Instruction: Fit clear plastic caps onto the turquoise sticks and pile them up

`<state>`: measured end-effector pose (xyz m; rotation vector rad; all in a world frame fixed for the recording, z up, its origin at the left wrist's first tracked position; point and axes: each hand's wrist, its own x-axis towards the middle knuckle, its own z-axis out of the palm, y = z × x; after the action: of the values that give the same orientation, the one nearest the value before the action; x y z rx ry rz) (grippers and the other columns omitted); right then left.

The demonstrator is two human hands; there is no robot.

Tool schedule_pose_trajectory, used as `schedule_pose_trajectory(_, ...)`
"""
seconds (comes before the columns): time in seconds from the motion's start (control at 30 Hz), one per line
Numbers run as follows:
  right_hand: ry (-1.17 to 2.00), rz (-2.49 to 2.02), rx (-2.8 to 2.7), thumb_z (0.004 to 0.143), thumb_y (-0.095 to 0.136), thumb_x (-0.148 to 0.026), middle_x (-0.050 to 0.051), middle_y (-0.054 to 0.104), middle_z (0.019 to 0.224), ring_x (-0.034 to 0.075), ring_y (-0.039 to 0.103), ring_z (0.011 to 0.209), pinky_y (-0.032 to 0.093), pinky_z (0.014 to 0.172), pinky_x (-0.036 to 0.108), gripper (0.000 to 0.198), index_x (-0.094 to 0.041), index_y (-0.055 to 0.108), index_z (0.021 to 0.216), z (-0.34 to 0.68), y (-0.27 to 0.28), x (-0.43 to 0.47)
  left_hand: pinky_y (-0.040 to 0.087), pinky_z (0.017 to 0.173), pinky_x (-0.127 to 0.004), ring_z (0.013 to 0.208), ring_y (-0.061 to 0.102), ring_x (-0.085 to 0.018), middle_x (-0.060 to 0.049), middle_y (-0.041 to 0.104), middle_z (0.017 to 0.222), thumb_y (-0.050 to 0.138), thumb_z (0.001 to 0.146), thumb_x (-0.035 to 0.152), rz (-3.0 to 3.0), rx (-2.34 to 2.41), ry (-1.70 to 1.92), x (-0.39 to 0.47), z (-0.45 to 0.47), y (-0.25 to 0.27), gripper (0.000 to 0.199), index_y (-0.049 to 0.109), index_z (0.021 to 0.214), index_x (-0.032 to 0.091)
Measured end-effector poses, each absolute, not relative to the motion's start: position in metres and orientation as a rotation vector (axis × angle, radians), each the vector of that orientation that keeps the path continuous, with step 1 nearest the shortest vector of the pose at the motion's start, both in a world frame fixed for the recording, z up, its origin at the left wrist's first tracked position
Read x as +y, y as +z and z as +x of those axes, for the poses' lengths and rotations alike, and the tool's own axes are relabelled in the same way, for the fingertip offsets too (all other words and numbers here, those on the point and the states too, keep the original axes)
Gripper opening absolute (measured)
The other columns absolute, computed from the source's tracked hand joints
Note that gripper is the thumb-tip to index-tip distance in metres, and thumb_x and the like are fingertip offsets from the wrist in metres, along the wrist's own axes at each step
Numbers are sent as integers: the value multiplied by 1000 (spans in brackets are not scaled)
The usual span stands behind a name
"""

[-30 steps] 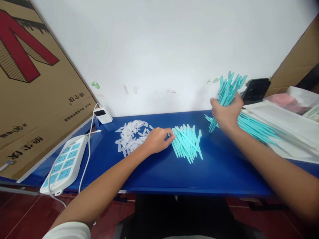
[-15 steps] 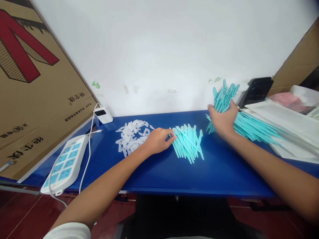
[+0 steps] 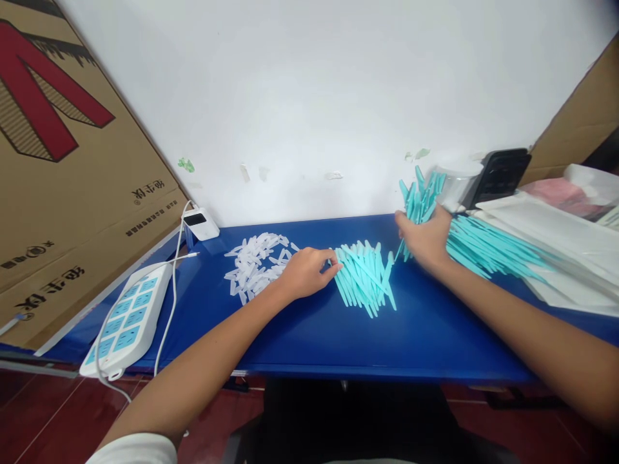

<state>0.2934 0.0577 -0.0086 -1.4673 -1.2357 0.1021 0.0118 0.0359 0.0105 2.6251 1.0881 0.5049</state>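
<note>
My right hand (image 3: 425, 237) is wrapped round an upright bundle of slim turquoise plastic sticks (image 3: 420, 196), wider ends up, above the back right of the blue table (image 3: 300, 341). Beside that hand, more turquoise sticks (image 3: 488, 248) lie in a long heap. My left hand (image 3: 309, 272) has thumb and forefinger pinched together at the left edge of a pile of turquoise sticks with pale tips (image 3: 365, 280); whatever is in the pinch is too small to make out. Left of this hand lies a loose pile of small whitish translucent plastic pieces (image 3: 256, 261), partly covered by it.
A white power strip (image 3: 128, 322) with cables and a small white device (image 3: 200, 223) are at the left, near a large cardboard box (image 3: 87, 193). At the back right stand a clear round container (image 3: 457, 183), a dark phone-like object (image 3: 500, 177) and white sheets (image 3: 570, 238).
My right hand has moved left and slightly down with the bundle of turquoise sticks, uncovering more of the clear container. My left hand has stayed almost in place.
</note>
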Motion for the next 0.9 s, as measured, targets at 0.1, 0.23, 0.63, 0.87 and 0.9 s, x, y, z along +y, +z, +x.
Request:
schedule_pose_trajectory(0.1,148,-1336,-1144,87,70,-39,0,55,55,23,55,45,51,53,43,22,-28,53,78,290,-4,57,34,60,-29,62,59,-17,-2,67,69,56,103,38,2641,1084,506,36,12,10,28,74,94,18)
schedule_pose_trajectory(0.23,106,-1252,-1132,89,73,-51,2,57,61,23,55,46,48,50,42,31,-27,55,84,286,-3,59,32,59,-29,60,56,-16,-1,64,67,57,103,36,2652,1072,514,36,12,9,27,73,92,18)
schedule_pose_trajectory(0.63,259,-1385,-1097,81,78,-52,10,67,75,31,67,71,54,67,48,33,-26,57,82,294,-25,71,30,58,-29,57,53,-15,0,61,64,57,103,37,2618,1045,516,38,11,7,28,73,91,17)
schedule_pose_trajectory(0.87,411,-1318,-1194,86,74,-63,5,62,59,25,59,47,52,56,47,39,-26,60,82,289,-10,62,30,59,-28,57,54,-15,-1,62,65,56,104,37,2629,1027,519,37,11,7,29,73,92,17)
schedule_pose_trajectory(0.9,401,-1306,-1215,86,73,-65,7,63,61,24,58,47,52,54,47,42,-26,60,78,290,-10,62,30,59,-29,57,54,-16,-1,62,65,56,104,37,2633,1029,519,37,11,8,29,74,93,17)
